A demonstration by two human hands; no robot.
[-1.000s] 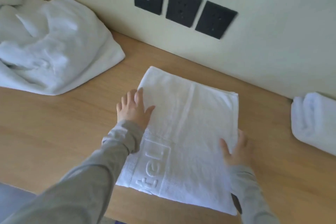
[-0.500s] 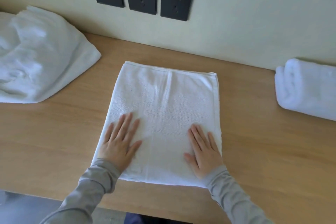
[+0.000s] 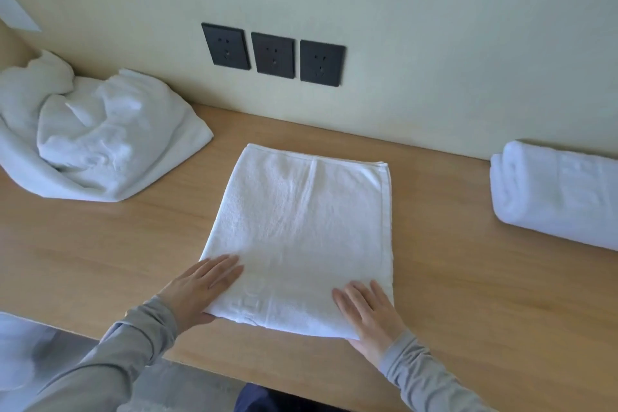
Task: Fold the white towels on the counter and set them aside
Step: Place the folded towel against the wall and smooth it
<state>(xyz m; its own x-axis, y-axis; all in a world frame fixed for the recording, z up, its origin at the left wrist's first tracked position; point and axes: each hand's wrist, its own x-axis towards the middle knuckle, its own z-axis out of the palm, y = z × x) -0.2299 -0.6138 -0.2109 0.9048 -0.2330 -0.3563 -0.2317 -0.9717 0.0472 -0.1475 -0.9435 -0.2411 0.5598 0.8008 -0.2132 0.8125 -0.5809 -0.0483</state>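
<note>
A white towel (image 3: 301, 227), folded into a flat rectangle, lies in the middle of the wooden counter (image 3: 451, 278). My left hand (image 3: 200, 291) rests at its near left corner with straight fingers laid on the cloth. My right hand (image 3: 368, 314) lies flat on the near right corner, fingers straight and spread. Both hands press the near edge, where faint embossed letters show. A crumpled heap of white towels (image 3: 93, 137) sits at the far left. A folded white towel (image 3: 555, 191) lies at the far right against the wall.
Three black wall sockets (image 3: 274, 55) are set in the cream wall just behind the counter. The counter's front edge runs under my forearms, with grey floor and something dark blue below it. Bare wood shows between the towels.
Both hands have slid from the towel's middle back to its near corners. The towel itself has stayed flat in place.
</note>
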